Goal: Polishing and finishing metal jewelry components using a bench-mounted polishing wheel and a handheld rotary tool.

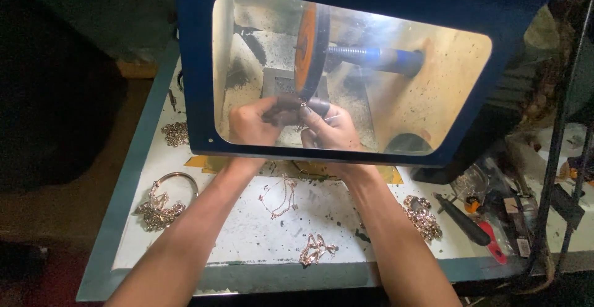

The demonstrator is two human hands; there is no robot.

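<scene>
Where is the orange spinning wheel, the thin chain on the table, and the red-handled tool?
orange wheel (307,47), head view, on its orange face behind the window.
thin chain (281,198), head view, on its looped middle.
red-handled tool (493,243), head view, on the red handle.

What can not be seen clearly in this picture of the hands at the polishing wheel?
- Small piece pinched between left hand and right hand at the orange wheel: too small, and the dusty window blurs it, so its kind is unclear.
- Grip of each hand: fingertips overlap behind the window.
- Wheel's drive beyond the blue shaft: hidden by the blue hood.
- Tools at right: dark and cluttered.
</scene>
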